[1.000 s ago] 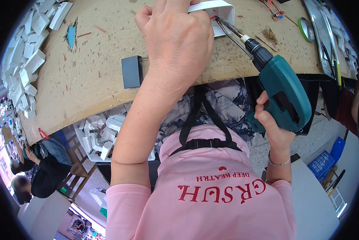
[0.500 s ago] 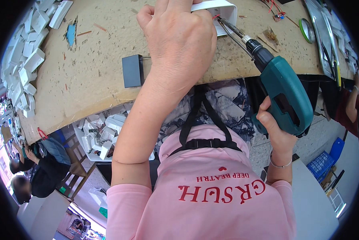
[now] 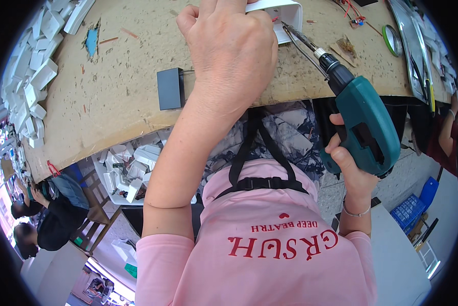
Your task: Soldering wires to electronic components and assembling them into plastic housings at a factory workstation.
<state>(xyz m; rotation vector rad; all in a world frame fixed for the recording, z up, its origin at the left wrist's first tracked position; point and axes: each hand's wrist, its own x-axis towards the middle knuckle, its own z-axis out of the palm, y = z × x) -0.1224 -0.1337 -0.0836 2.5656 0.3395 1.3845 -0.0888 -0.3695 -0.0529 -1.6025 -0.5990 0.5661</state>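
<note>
My left hand (image 3: pixel 234 53) is closed at the table's far middle, its fingers gripping a white plastic housing (image 3: pixel 294 14); the fingertips are out of sight. A bit of red wire shows inside the housing. In my right hand (image 3: pixel 352 166) is a teal soldering gun (image 3: pixel 367 120) with a black collar and a thin feed tube beside its metal tip. The tip points up and left, at the housing's open side; whether it touches anything inside I cannot tell. A small black box (image 3: pixel 169 89) with a thin lead lies left of my left wrist.
White plastic housings (image 3: pixel 42 74) are heaped at the table's left, and a bin (image 3: pixel 111 178) of similar parts is below its edge. On the right are a green-rimmed roll (image 3: pixel 391 40), a metal tray (image 3: pixel 410 46) and red wires (image 3: pixel 349 10). Other people (image 3: pixel 58 219) sit nearby.
The soldering gun has shifted slightly down and right, its tip drawing back a little from the red wire. My right fingers have moved slightly on the handle. My left hand barely moved.
</note>
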